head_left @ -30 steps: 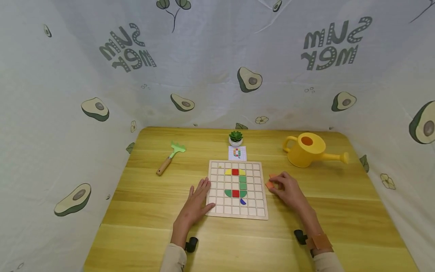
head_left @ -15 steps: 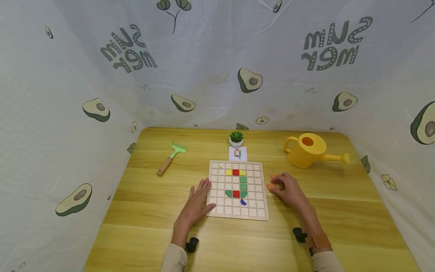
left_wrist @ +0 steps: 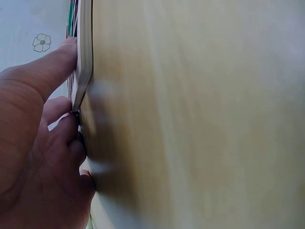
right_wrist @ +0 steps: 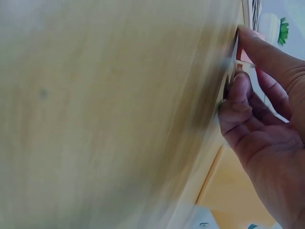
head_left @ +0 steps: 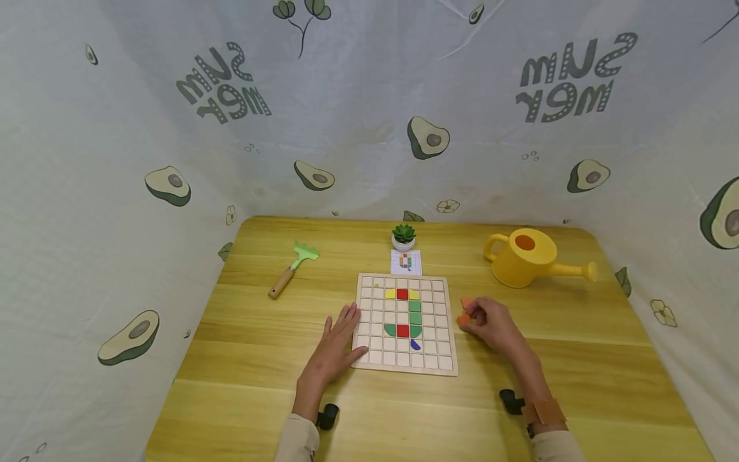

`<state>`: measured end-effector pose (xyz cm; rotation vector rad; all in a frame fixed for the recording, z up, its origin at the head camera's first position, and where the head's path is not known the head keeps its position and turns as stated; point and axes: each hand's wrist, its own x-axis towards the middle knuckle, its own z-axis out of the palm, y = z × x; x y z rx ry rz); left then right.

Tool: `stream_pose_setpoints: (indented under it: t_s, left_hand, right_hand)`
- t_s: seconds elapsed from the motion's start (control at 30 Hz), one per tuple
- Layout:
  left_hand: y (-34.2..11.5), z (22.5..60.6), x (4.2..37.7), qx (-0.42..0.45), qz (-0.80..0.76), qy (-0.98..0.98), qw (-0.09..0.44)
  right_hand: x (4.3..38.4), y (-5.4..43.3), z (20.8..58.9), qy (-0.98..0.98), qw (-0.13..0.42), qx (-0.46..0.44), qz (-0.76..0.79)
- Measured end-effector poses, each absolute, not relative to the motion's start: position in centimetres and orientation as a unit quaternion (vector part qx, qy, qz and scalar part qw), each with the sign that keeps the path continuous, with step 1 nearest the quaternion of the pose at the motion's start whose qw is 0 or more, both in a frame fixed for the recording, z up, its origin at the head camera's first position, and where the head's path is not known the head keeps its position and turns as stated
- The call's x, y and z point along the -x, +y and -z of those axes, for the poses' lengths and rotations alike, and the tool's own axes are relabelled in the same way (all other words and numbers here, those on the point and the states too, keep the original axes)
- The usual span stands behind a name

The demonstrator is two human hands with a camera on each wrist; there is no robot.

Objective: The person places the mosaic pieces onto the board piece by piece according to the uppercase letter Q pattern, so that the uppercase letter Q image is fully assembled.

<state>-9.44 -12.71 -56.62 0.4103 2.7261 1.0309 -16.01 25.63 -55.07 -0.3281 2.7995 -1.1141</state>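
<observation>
A square wooden grid board (head_left: 404,371) lies mid-table. Red tiles (head_left: 402,294), green tiles (head_left: 415,306), yellow corner pieces (head_left: 390,294) and a blue leaf-shaped piece (head_left: 416,344) are on it. My left hand (head_left: 330,354) rests along the board's left edge, fingers extended and thumb over the front-left part. Just right of the board, my right hand (head_left: 499,330) pinches an orange tile (head_left: 464,319) between thumb and fingers, low at the tabletop. A second orange tile (head_left: 466,302) lies right behind it, partly covered by the fingers.
Behind the board lies a pattern card (head_left: 406,264) in front of a small potted succulent (head_left: 403,237). A yellow watering can (head_left: 522,260) stands at back right. At back left lies a green hand rake (head_left: 292,269) with a wooden handle.
The orange tile at my right fingertips has turned and shifted slightly away from the board. My left hand has stayed on the board's edge.
</observation>
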Motion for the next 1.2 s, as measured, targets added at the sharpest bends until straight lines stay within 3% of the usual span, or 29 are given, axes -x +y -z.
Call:
stream_pose_setpoints:
  t_s: [0.7, 1.2]
  left_hand:
    - [-12.9, 58.0, 9.5, -0.138, -0.362, 0.918, 0.088]
    - [-12.8, 56.7, 9.3, -0.146, -0.354, 0.919, 0.095]
  right_hand:
    - [15.7, 26.1, 54.7, 0.889, 0.075, 0.080, 0.444]
    - [16.2, 22.8, 52.6, 0.854, 0.085, 0.068, 0.509]
